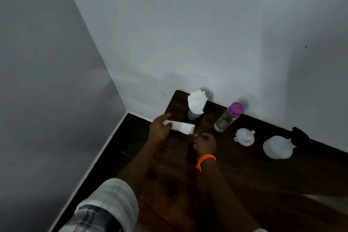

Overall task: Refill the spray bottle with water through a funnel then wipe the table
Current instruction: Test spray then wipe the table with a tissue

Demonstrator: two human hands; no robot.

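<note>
My left hand (161, 128) pinches one end of a folded white tissue (181, 127) just above the dark wooden table (244, 184). Just right of the tissue's other end is my right hand (204, 142), fingers curled, an orange band on its wrist; I cannot make out if it touches the tissue. A clear water bottle (227, 117) with a purple cap stands near the wall. A white funnel (244, 136) lies on the table to its right. Further right, the translucent white spray bottle (277, 147) with a black spray head (300, 136) lies on its side.
A black mesh holder (194, 116) stuffed with white tissues (196, 100) stands at the table's far left corner. Grey walls meet behind it. Dark floor (116, 147) with a white skirting lies to the left of the table edge.
</note>
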